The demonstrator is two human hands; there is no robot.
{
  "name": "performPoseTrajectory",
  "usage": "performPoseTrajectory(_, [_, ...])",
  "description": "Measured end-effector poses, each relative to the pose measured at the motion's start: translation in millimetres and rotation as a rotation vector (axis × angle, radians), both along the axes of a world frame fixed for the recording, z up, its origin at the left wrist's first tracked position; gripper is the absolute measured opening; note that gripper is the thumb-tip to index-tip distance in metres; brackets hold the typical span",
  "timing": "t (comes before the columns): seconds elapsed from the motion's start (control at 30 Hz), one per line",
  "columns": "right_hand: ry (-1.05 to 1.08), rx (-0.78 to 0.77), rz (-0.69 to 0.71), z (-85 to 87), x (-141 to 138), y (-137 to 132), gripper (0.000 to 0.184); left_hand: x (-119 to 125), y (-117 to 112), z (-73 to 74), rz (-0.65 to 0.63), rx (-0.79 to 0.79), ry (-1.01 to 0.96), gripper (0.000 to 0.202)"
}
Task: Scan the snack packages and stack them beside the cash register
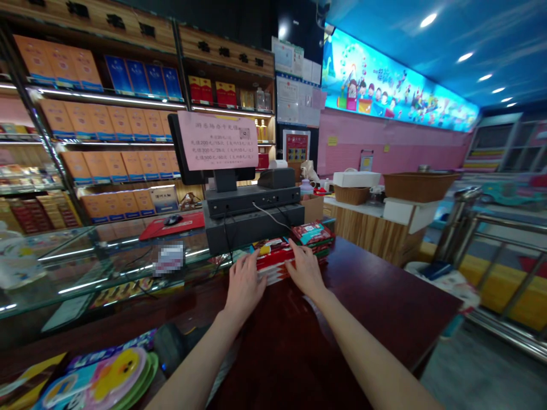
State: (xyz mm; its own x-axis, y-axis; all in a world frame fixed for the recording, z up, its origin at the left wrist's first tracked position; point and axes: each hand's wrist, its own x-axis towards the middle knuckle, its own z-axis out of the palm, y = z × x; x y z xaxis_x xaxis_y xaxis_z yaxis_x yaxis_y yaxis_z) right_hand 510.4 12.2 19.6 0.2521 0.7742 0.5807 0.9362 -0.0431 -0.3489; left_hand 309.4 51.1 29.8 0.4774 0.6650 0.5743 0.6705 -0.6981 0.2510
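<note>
A stack of red snack packets [276, 259] lies on the dark brown counter [363, 296], just in front of the black cash register. My left hand [247, 283] grips the stack's left end, its fingers over the edge and its thumb on the near side. At the right end my right hand [306, 270] holds the same stack, index finger stretched along the top. Another pile of red and green packets [314, 232] sits right beside and behind my right hand. Printing on the packets is too small to read.
The register [254, 228] with its screen and pink notice [217, 141] stands behind the stack. A glass display case [106, 273] is at left. Near left lie a barcode scanner [171, 344] and a packet with a yellow duck [117, 373]. Metal railings [504, 256] stand at right.
</note>
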Motion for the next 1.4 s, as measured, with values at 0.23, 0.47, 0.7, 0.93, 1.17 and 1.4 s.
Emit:
performPoseTrajectory(0.23, [-0.003,0.027,0.016,6.0,-10.1,-8.4,0.062,-12.7,-9.1,7.9,0.003,-0.01,0.023,0.062])
performPoseTrajectory(0.47, [-0.023,0.004,0.103,12.0,-47.4,-14.0,0.057,-48.9,-15.2,19.1,0.048,0.051,0.056,0.051])
performPoseTrajectory(0.7, [-0.021,-0.015,0.249,14.4,-98.7,-9.3,0.052,-106.5,-24.6,28.7,0.133,0.05,0.051,0.031])
performPoseTrajectory(0.93, [-0.037,-0.077,0.392,21.8,-161.7,-4.9,0.048,-178.5,-31.2,28.7,0.244,0.07,0.052,0.022])
performPoseTrajectory(1.17, [-0.036,-0.122,0.543,29.1,-223.0,-2.1,0.045,-253.2,-36.1,24.3,0.423,0.019,0.085,0.022])
performPoseTrajectory(1.4, [-0.074,-0.201,0.636,37.8,-275.0,1.9,0.045,-314.9,-37.6,17.5,0.546,-0.033,0.094,0.027])
